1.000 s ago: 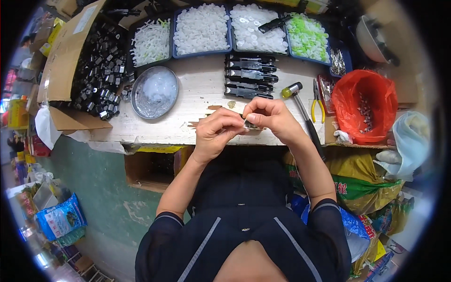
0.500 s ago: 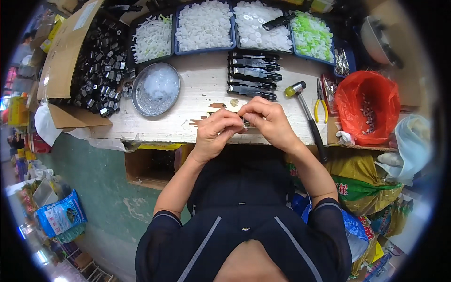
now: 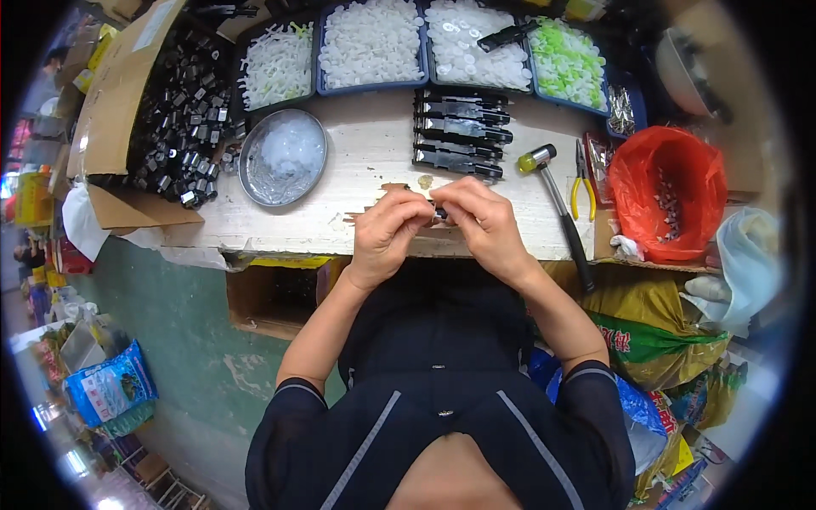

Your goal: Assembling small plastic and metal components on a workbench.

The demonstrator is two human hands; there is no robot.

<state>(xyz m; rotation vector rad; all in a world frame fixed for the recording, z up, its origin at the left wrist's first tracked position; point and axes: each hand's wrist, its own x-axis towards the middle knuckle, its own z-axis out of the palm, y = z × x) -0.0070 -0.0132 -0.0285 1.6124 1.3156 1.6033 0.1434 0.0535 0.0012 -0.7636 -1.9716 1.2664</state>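
Observation:
My left hand (image 3: 388, 231) and my right hand (image 3: 484, 223) meet over the front edge of the white workbench (image 3: 357, 170). Both are closed in a pinch, fingertips almost touching. Between them shows a small dark part with a shiny bit (image 3: 439, 214); most of it is hidden by the fingers, so its kind stays unclear. Just beyond my hands lies a stack of black and silver metal pieces (image 3: 459, 132). A round metal dish (image 3: 283, 159) with a whitish, grease-like mass stands to the left. Right of the stack rests a hammer (image 3: 557, 204) with a yellowish head end.
At left, a cardboard box (image 3: 110, 110) holds many black and metal parts. Along the back stand trays of white plastic pieces (image 3: 371, 47) and green-white ones (image 3: 568, 68). To the right are yellow-handled pliers (image 3: 582, 191) and a red plastic bag (image 3: 629, 183) with small pieces inside.
My fingers have shifted slightly around the small part, and a bit more of its dark, shiny surface shows between them. The things on the bench stay in place.

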